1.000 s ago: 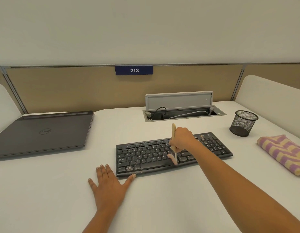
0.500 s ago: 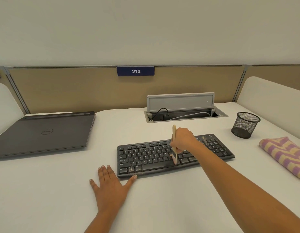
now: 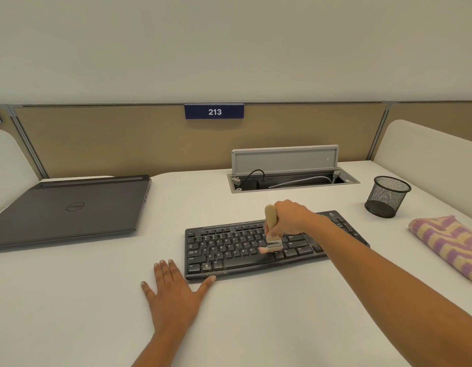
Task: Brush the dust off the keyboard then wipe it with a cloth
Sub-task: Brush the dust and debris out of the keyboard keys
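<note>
two hands logged. we note right hand (image 3: 290, 218) gripping the brush (image 3: 270, 219), bristles on the keyboard (image 3: 229, 250) at the desk (image 3: 70, 300) centre; left hand (image 3: 174, 290) flat, fingers spread, thumb touching the keyboard's front edge; cloth (image 3: 449, 242) at the desk's right edge.

On my desk (image 3: 97, 300), a closed laptop (image 3: 70, 207) lies well left of the open cable box (image 3: 285, 161), a mesh cup (image 3: 387, 196) stands right of it, and sign 213 (image 3: 214, 111) hangs behind it.

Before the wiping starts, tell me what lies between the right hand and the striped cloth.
Nothing visible. The right hand grips the brush over the keyboard; only bare desk separates keyboard and cloth. The mesh cup stands farther back.
</note>
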The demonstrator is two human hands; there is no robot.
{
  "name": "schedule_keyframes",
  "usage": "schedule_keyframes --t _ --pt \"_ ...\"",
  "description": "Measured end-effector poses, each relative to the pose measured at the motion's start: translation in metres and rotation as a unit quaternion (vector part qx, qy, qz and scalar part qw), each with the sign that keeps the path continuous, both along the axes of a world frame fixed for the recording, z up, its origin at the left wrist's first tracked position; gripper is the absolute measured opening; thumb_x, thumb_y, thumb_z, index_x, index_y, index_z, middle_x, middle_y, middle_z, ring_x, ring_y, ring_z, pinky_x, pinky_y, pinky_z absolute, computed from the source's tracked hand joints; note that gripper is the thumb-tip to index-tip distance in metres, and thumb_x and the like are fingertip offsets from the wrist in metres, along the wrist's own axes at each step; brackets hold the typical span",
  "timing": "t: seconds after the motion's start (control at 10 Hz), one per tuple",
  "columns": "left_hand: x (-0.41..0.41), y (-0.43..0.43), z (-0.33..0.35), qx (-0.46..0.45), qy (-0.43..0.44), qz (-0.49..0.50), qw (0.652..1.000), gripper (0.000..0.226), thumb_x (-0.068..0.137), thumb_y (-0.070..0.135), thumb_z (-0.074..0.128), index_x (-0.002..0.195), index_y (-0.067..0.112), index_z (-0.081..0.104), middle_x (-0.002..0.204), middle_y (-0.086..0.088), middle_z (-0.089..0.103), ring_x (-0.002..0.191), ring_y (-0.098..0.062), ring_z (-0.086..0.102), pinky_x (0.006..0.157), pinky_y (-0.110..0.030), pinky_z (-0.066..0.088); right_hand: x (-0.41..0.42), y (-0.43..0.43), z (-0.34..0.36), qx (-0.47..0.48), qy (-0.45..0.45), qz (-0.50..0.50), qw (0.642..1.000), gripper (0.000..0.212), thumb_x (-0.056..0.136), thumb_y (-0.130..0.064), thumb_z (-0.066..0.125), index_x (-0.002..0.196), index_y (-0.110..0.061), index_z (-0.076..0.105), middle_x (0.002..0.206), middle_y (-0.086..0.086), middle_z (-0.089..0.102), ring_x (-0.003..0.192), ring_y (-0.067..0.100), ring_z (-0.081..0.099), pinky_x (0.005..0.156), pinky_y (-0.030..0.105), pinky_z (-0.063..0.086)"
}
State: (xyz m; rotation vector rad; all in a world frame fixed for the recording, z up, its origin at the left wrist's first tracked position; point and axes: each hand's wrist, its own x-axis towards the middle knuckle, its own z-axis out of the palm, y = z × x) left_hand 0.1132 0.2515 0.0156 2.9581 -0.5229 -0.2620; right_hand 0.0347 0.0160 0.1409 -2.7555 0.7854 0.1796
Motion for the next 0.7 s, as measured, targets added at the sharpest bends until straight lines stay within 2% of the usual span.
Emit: schedule_keyframes --t 0.2,0.3,0.5,0.6,0.7 --pt "0.000 0.000 0.001 0.002 0.004 0.001 1.000 0.152 0.026 0.083 -0.042 0.152 0.006 -0.001 0.160 -0.008 0.000 0.147 -0.020 -0.007 0.116 -0.050 0.003 -0.005 0.000 0.012 -0.097 0.051 -0.020 0.994 0.051 0.082 -0.031 0.070 0.122 -0.008 0.049 0.117 0.007 0.060 0.106 0.024 0.059 0.082 0.031 0.045" --pt "0.000 0.000 0.001 0.002 0.004 0.000 1.000 0.152 0.026 0.083 -0.042 0.152 0.007 -0.001 0.160 -0.008 0.000 0.147 -0.020 -0.007 0.116 -0.050 0.003 -0.005 0.000 0.016 -0.128 0.031 -0.039 0.991 0.046 0.083 -0.031 0.067 0.120 -0.008 0.052 0.112 0.007 0.062 0.101 0.023 0.061 0.079 0.029 0.045" --pt "0.000 0.000 0.001 -0.004 0.006 -0.002 1.000 0.152 0.027 0.084 -0.041 0.152 0.006 -0.001 0.160 -0.008 0.001 0.147 -0.020 -0.007 0.116 -0.051 0.003 -0.003 0.002 0.004 -0.070 -0.114 -0.126 0.983 0.028 0.088 -0.030 0.062 0.100 -0.005 0.059 0.095 0.011 0.064 0.083 0.023 0.059 0.068 0.025 0.042" --pt "0.000 0.000 0.002 -0.003 0.006 -0.001 1.000 0.152 0.027 0.083 -0.041 0.152 0.007 0.000 0.160 -0.008 0.001 0.147 -0.020 -0.006 0.116 -0.050 0.003 -0.004 0.005 -0.005 -0.048 -0.128 -0.137 0.981 0.028 0.090 -0.026 0.060 0.103 -0.002 0.060 0.102 0.013 0.066 0.092 0.026 0.064 0.070 0.025 0.043" --pt "0.000 0.000 0.002 -0.003 0.009 -0.001 1.000 0.153 0.026 0.083 -0.042 0.152 0.007 -0.001 0.161 -0.008 0.000 0.147 -0.020 -0.007 0.116 -0.050 0.003 -0.004 0.007 -0.009 -0.032 -0.106 -0.140 0.984 0.032 0.091 -0.025 0.059 0.110 0.000 0.058 0.106 0.013 0.066 0.097 0.026 0.065 0.076 0.025 0.048"
